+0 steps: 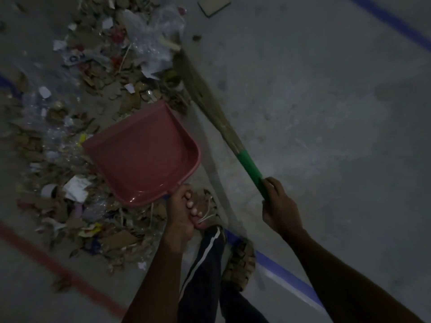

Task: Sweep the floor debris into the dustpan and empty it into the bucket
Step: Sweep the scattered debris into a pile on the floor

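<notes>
A red floor line (pixel 58 264) crosses the near-left corner of the grey concrete floor (pixel 326 113). Right of it, the debris (pixel 77 127) lies spread across the left part of the view, from near to far: torn cardboard pieces, white paper scraps and clear plastic film. The red dustpan (pixel 142 152) sits in the middle of this litter, its open lip pointing far-left into the debris and its pan bare inside. Whether the lip touches the floor cannot be told. The left hand (pixel 183 213) grips the dustpan handle at the near edge, fingers curled round it. Directly beyond this hand is a sandalled foot (pixel 210 213); a second foot (pixel 240 264) stands nearer and to the right, on a blue floor line (pixel 279 273). The broom (pixel 210 101) runs diagonally from centre-right to far-centre, its straw head resting at the right edge of the debris beside the dustpan. The right hand (pixel 278 203) clasps the green broom handle, fingers wrapped round it. A flat cardboard piece (pixel 213 4) lies at the far edge. The bucket is out of view.
</notes>
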### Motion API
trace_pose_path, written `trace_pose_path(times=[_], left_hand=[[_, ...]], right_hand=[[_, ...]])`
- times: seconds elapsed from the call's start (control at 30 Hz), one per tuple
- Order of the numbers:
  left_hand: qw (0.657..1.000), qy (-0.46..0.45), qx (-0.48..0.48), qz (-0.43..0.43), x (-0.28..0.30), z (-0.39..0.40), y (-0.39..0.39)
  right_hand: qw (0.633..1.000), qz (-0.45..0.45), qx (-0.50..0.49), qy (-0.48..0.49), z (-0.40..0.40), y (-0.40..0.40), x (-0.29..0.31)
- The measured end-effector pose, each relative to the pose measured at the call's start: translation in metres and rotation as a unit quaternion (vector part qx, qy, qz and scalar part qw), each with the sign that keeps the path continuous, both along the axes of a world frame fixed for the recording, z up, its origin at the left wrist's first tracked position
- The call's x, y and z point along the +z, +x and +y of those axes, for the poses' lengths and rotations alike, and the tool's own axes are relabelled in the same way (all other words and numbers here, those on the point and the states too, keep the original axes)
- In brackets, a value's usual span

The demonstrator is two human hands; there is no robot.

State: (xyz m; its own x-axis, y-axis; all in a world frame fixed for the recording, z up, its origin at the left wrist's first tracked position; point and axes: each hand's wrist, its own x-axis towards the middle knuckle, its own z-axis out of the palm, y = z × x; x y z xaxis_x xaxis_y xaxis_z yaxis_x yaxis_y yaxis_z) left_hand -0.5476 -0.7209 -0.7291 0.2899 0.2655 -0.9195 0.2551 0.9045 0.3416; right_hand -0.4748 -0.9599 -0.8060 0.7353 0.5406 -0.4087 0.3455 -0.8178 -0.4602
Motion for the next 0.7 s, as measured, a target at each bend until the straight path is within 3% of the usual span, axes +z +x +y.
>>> trace_pose_path(times=[0.27,0.43,0.7], left_hand=[[1.0,0.024,0.017,-0.005,0.004,0.065,0.025],[0.999,0.024,0.021,-0.007,-0.005,0.079,0.038],[0.999,0.002,0.041,0.036,-0.017,0.076,0.034]], right_hand=[[0.994,-0.043,-0.091,-0.029,0.05,0.072,0.01],[0.993,-0.037,-0.098,-0.058,0.109,0.143,-0.003],[0.986,0.073,0.109,-0.103,0.185,0.197,-0.03]])
